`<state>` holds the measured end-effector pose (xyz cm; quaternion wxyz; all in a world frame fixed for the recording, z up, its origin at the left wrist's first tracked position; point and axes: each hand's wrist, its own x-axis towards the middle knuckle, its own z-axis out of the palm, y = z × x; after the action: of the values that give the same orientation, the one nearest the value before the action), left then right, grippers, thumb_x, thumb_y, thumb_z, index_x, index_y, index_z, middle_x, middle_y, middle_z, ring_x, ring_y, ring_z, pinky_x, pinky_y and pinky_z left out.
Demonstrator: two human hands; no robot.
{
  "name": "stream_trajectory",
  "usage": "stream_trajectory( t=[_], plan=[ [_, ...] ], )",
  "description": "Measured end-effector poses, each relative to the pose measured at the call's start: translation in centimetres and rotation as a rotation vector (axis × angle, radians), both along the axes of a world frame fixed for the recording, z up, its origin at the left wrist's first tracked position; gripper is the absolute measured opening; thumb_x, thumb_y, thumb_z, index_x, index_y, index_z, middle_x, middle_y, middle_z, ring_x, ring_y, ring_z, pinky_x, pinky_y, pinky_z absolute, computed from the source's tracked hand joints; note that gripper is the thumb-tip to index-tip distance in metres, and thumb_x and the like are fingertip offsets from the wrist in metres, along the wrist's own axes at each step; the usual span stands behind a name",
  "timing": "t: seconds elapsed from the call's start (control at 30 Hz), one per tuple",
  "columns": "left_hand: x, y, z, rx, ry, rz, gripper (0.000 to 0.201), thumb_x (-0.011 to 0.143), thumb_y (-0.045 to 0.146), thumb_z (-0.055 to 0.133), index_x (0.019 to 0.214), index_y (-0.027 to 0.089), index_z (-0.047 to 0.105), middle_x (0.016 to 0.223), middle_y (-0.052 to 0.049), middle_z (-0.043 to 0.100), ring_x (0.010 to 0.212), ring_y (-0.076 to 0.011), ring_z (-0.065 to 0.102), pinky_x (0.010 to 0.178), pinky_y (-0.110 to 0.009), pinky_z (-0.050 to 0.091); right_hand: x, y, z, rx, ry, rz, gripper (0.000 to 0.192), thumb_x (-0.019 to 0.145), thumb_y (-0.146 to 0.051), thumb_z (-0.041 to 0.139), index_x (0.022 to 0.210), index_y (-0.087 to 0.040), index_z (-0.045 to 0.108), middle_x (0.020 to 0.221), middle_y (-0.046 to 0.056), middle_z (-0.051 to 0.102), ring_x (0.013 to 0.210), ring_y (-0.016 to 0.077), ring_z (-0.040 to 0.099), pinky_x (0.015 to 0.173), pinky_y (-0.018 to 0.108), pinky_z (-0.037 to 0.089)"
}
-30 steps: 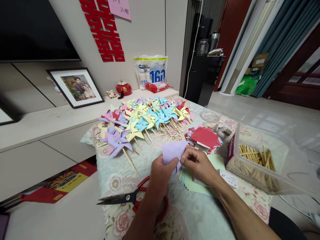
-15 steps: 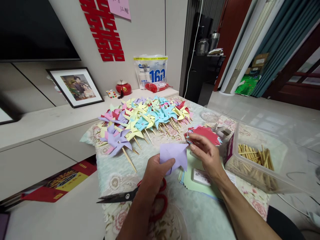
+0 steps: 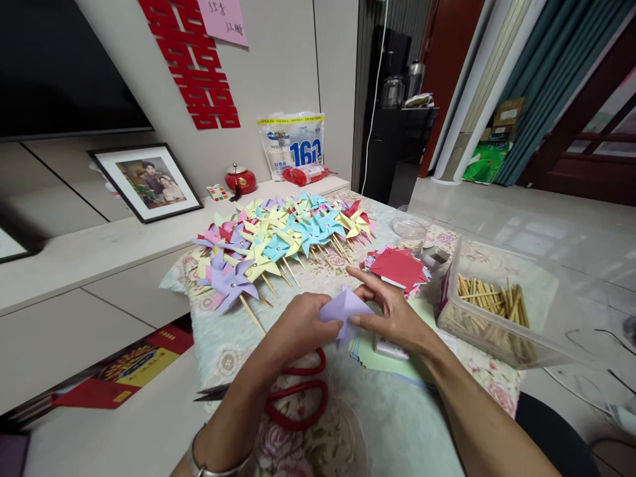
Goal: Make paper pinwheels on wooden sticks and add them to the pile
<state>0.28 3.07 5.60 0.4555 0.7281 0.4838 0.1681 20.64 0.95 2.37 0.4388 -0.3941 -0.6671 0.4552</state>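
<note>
A small sheet of purple paper (image 3: 344, 306), pointed at the top, is held above the table between my two hands. My left hand (image 3: 305, 321) pinches its left side, thumb on the front. At its right side my right hand (image 3: 390, 310) grips with the thumb in front, index finger raised and the other fingers partly hidden behind. Below my left forearm lie scissors (image 3: 325, 397) with red handles, their blades mostly covered by the arm. A stack of pale green paper (image 3: 370, 354) lies under my right hand, with a small white box (image 3: 390, 348) on it.
Many finished paper pinwheels (image 3: 278, 246) on sticks lie across the table's far side. Cut red paper (image 3: 400, 266) tops a pile beyond my right hand. A clear plastic bin (image 3: 477, 334) of wooden sticks stands right. A framed photo (image 3: 149, 182) leans on the cabinet.
My right hand has come left from above the paper pile and taken the purple paper's right side. The sheet has turned point-up, and my left forearm now covers more of the scissors' blades.
</note>
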Motion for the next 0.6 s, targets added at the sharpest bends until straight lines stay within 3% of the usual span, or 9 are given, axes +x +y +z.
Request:
stream_trajectory(
  t=[0.1,0.23,0.4,0.6],
  plan=[
    [0.2,0.4,0.3,0.023,0.056,-0.041,0.015,0.066,0.031,0.057,0.068,0.017,0.063,0.056,0.003,0.048,0.053,-0.0123,0.04,0.046,-0.024,0.026,-0.2,0.0,-0.3,-0.031,-0.041,0.007,0.085,0.077,-0.025,0.075,0.152,-0.022,0.037,0.102,0.004,0.064,0.081,0.0174,0.059,0.075,0.031,0.049],
    [0.5,0.7,0.4,0.043,0.114,-0.047,0.015,0.064,0.029,0.056,0.067,0.017,0.064,0.056,0.003,0.05,0.053,-0.0129,0.043,0.046,-0.024,0.027,-0.4,-0.1,-0.5,-0.023,-0.062,0.011,0.083,0.076,-0.025,0.074,0.151,-0.021,0.038,0.13,0.011,0.06,0.096,0.0227,0.061,0.082,0.035,0.05],
    [0.6,1.0,0.5,0.033,0.163,-0.087,0.017,0.062,0.026,0.055,0.071,0.017,0.067,0.06,0.001,0.058,0.054,-0.0139,0.048,0.047,-0.025,0.029,-0.5,-0.1,-0.5,0.013,-0.117,-0.007,0.082,0.076,-0.022,0.071,0.151,-0.021,0.039,0.147,0.012,0.051,0.108,0.0271,0.061,0.089,0.038,0.049],
    [0.7,1.6,0.8,-0.048,0.123,-0.107,0.014,0.063,0.025,0.062,0.072,0.017,0.068,0.062,0.001,0.061,0.056,-0.0147,0.052,0.051,-0.025,0.034,-0.8,-0.1,-0.3,-0.065,-0.05,-0.022,0.085,0.07,-0.016,0.069,0.15,-0.018,0.04,0.137,0.012,0.058,0.095,0.023,0.063,0.08,0.034,0.051]
  ],
)
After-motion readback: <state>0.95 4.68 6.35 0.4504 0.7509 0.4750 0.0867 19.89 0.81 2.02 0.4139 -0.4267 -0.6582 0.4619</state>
